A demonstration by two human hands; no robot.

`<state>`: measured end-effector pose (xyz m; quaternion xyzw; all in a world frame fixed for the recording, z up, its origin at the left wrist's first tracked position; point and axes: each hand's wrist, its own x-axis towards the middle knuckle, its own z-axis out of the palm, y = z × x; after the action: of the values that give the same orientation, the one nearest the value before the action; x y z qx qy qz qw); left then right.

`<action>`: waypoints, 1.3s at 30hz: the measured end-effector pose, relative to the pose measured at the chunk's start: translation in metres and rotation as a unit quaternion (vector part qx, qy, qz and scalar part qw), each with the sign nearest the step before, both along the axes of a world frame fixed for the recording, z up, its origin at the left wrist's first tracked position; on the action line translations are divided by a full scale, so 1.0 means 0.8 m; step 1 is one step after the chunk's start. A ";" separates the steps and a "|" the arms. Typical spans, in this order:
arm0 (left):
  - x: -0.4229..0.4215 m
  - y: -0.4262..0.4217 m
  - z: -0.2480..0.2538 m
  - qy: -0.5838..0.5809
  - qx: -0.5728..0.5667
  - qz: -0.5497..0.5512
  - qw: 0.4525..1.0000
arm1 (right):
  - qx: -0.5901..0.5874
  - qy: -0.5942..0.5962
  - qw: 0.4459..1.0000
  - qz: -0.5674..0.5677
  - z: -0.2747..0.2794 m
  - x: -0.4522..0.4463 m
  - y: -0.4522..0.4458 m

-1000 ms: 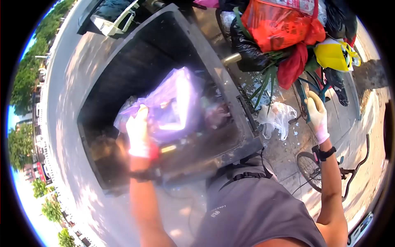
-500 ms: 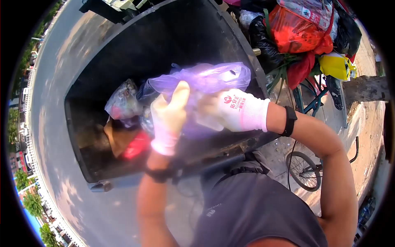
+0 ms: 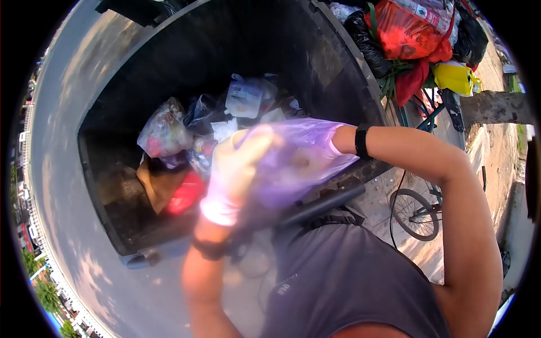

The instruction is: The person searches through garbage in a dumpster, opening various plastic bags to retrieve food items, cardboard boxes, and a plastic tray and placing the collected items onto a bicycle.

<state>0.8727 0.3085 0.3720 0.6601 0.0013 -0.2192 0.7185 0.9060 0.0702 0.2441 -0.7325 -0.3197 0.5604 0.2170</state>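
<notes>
Both of my hands are gloved in white and pink, over the dark open bin (image 3: 236, 39). My left hand (image 3: 235, 163) is closed around the edge of a thin purple plastic bag (image 3: 284, 180). Up to the wrist, my right hand (image 3: 322, 149) is inside that bag; its fingers are blurred behind the film. Beyond the hands, a clear bag of mixed rubbish (image 3: 165, 132) and a whitish plastic bag (image 3: 244, 98) lie in the bin. A red bag (image 3: 187, 193) rests near a brown piece (image 3: 153, 183) at the bin's left.
A heap with a red bag (image 3: 403, 34), a black bag (image 3: 365, 48) and a yellow bag (image 3: 456, 79) stands at the upper right. A bicycle wheel (image 3: 415, 214) is below it, near a tree trunk (image 3: 499, 107). Grey road (image 3: 56, 146) runs along the left.
My right hand has gone from outside the purple bag to inside it. The bag has come lower and nearer my body, uncovering the whitish bag in the bin.
</notes>
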 end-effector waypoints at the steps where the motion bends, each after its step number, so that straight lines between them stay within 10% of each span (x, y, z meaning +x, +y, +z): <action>1: -0.004 0.003 0.006 0.026 0.016 0.007 1.000 | -0.040 -0.034 0.998 0.038 0.006 -0.001 0.001; 20: -0.073 -0.009 -0.013 0.171 0.084 0.053 0.980 | 0.162 0.223 0.953 -0.129 0.063 -0.014 -0.067; 27: -0.085 -0.024 -0.014 0.160 0.037 0.128 0.978 | -0.018 -0.067 0.995 -0.072 0.097 -0.058 -0.009; 34: -0.070 -0.007 -0.012 0.091 0.037 0.191 0.977 | 0.116 -0.173 0.977 -0.054 0.084 -0.076 -0.041; 39: -0.066 0.003 -0.070 -0.131 0.259 0.027 0.957 | 0.275 -0.298 0.914 -0.019 0.086 -0.084 -0.045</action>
<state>0.8198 0.3111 0.3160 0.8463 -0.0182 -0.1037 0.5223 0.8388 0.0344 0.3132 -0.7829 -0.4967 0.2024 0.3153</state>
